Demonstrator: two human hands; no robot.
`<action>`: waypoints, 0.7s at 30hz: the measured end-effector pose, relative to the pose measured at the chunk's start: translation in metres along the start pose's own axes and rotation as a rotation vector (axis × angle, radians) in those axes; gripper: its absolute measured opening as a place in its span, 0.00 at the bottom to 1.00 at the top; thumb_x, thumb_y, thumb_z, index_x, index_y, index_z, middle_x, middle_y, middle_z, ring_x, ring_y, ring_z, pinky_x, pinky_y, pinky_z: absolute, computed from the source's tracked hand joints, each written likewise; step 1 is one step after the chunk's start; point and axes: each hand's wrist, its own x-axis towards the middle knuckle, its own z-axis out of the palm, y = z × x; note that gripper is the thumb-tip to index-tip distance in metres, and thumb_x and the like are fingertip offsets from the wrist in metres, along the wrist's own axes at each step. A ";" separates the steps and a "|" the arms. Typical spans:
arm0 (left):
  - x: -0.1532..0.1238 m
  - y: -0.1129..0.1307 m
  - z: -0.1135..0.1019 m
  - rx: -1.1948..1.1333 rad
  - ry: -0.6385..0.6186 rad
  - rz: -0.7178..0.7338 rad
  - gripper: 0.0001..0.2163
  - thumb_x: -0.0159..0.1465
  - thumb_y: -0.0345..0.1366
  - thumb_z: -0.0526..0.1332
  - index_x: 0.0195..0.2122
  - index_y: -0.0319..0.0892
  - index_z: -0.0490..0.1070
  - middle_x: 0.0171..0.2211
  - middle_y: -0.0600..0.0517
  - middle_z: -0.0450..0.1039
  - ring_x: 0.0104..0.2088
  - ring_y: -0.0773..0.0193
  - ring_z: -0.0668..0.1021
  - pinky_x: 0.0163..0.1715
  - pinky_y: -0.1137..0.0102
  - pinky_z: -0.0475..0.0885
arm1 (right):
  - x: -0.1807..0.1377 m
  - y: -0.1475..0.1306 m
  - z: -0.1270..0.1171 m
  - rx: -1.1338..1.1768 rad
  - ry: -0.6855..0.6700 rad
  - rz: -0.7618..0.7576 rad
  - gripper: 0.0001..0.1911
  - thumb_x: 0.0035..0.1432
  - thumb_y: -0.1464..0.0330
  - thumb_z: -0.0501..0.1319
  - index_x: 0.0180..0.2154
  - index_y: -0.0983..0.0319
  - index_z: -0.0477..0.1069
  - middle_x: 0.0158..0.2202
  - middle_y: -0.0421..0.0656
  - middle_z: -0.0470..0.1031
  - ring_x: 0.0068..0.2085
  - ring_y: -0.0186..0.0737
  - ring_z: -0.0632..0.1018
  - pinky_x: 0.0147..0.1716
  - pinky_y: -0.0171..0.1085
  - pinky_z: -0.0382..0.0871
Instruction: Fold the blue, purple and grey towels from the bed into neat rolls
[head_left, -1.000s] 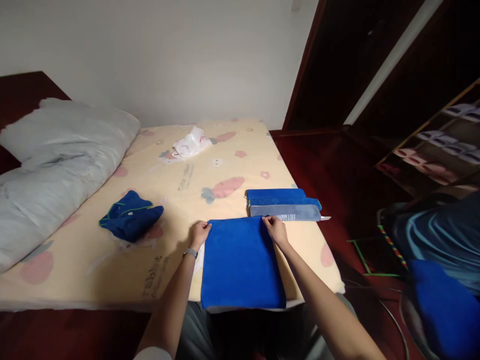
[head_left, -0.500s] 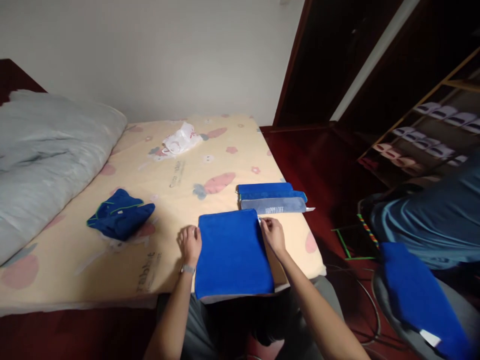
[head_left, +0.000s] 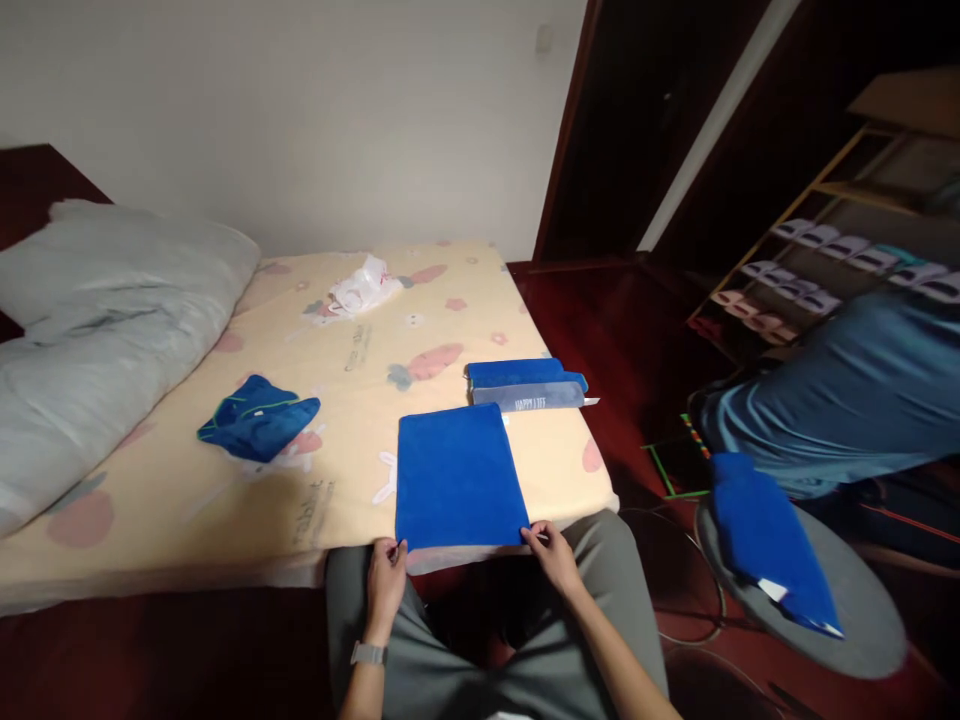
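Note:
A blue cloth lies flat in a near square at the bed's front edge. My left hand pinches its near left corner, and my right hand pinches the near right corner. Just beyond the cloth, folded blue cloths lie beside a grey packet lettered "HAPPY LIFE". To the left rests a crumpled blue cloth with green edging.
The bed has a patterned yellow sheet, a crumpled white plastic bag and a grey quilt at left. On the right, a round stool bears another blue cloth. A shoe rack stands behind.
Both hands have moved from the cloth's sides down to its near corners and now pinch them. The cloth still lies flat. The view has shifted slightly.

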 end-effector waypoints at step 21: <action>0.014 -0.021 -0.031 -0.135 -0.320 0.275 0.19 0.53 0.32 0.59 0.47 0.42 0.76 0.41 0.47 0.79 0.42 0.60 0.80 0.46 0.65 0.75 | 0.004 0.009 -0.016 -0.051 -0.182 -0.221 0.21 0.50 0.66 0.58 0.47 0.59 0.76 0.48 0.48 0.78 0.47 0.47 0.78 0.51 0.48 0.72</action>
